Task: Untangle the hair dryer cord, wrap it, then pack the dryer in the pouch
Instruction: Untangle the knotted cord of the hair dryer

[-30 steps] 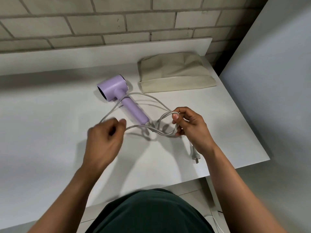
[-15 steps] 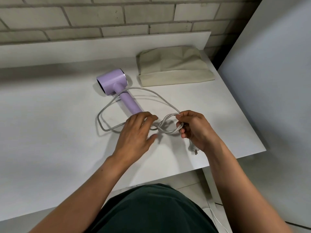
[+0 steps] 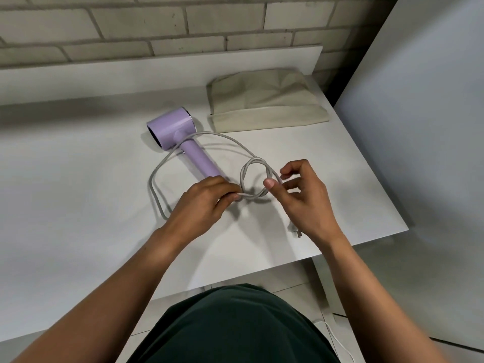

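Observation:
A lilac hair dryer (image 3: 178, 137) lies on its side on the white table (image 3: 78, 205), handle pointing toward me. Its grey cord (image 3: 157, 184) runs in a wide loop left of the handle and forms a small twisted loop between my hands. My left hand (image 3: 201, 205) pinches the cord at the loop's lower left, just below the handle's end. My right hand (image 3: 301, 200) holds the loop's right side between thumb and fingers. The plug (image 3: 297, 231) lies on the table under my right wrist. A beige fabric pouch (image 3: 264, 103) lies flat behind, right of the dryer.
A brick wall (image 3: 183, 22) runs behind the table, with a raised white ledge (image 3: 131, 72) along the back. A grey panel (image 3: 419, 127) stands close on the right, beyond the table's right edge. A white cable (image 3: 332, 334) lies on the floor below.
My left hand let go of the cord at the left and moved right to grip it beside the twisted loop. The wide loop dropped onto the table. The right hand kept its hold.

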Demonstrator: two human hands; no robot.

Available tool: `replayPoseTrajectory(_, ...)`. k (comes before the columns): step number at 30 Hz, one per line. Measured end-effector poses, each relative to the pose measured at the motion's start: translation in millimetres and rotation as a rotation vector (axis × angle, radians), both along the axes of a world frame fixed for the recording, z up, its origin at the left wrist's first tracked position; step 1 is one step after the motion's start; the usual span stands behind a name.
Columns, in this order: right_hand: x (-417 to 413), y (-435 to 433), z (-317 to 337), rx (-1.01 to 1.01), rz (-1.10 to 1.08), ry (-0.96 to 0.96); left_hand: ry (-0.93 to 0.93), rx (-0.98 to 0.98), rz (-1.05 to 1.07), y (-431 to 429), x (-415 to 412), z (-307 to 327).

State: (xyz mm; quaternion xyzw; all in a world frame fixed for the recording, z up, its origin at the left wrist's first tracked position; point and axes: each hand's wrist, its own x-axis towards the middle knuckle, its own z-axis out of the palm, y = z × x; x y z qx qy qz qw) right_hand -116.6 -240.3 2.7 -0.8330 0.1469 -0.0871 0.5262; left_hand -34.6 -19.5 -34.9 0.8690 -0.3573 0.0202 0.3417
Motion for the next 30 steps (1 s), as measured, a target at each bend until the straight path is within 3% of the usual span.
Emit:
replayPoseTrajectory(3, -1, -3, -1, 0.284, 0.055, 0.129, 0.015, -0.055, 0.000, -2, -3, 2)
replayPoseTrajectory(8, 1, -3, -3, 0.427, 0.077, 0.096, 0.021, -0.061, 0.013, -3, -6, 0)
replayPoseTrajectory(11, 3, 0, -3, 0.290, 0.098, 0.049, 0.035, -0.008, 0.006, -8, -5, 4)
replayPoseTrajectory(15, 2, 4, -4, -0.244, 0.249, -0.066, 0.115, 0.097, 0.041, -22, -4, 9)
replayPoseTrajectory(17, 3, 3, -3, -0.373, 0.239, -0.110, 0.253, 0.011, 0.158, -29, -6, 14)
replayPoseTrajectory(21, 6, -6, 0, -0.151, 0.192, -0.104, 0.617, -0.241, 0.338, -29, -3, 24)
replayPoseTrajectory(24, 8, -7, -5, -0.107, 0.195, -0.103, 0.800, -0.336, 0.133, -27, 5, 27)
replayPoseTrajectory(30, 15, -10, 0, -0.202, 0.266, -0.175, 0.860, -0.417, 0.150, -27, 9, 35)
